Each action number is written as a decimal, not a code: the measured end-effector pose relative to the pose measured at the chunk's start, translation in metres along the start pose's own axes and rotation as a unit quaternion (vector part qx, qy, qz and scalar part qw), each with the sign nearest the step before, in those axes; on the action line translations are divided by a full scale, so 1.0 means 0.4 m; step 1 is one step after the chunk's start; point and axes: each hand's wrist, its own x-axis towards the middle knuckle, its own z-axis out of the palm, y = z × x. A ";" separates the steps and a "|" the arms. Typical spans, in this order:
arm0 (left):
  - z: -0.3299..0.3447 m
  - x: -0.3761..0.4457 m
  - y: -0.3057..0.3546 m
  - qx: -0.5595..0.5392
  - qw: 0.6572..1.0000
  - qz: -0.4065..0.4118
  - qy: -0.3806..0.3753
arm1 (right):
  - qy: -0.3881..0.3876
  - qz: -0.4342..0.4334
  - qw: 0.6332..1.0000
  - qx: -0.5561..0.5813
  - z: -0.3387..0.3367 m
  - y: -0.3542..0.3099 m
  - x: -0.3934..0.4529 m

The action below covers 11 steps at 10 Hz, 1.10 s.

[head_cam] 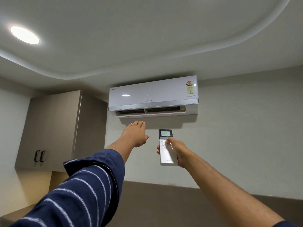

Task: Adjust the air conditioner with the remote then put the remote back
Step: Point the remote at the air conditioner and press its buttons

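Note:
A white wall-mounted air conditioner (153,95) hangs high on the wall, its bottom flap open. My right hand (177,151) grips a slim white remote (167,154) held upright below the unit, my thumb resting on its buttons just under the lit screen. My left hand (135,134) is stretched up flat toward the open flap, palm down, fingers together and holding nothing. It is just under the unit's left half, not touching it.
A brown wall cabinet (54,128) with two black handles stands to the left of the unit. A round ceiling light (24,35) glows at upper left. A dark panel (164,202) covers the lower wall.

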 end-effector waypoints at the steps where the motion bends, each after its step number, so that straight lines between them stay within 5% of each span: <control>1: 0.002 0.002 -0.001 0.001 1.000 0.001 0.000 | 0.003 0.006 1.000 -0.003 -0.001 0.002 0.002; 11: 0.009 -0.009 -0.004 0.002 1.000 0.005 -0.006 | 0.004 0.032 0.999 -0.007 0.006 0.014 0.005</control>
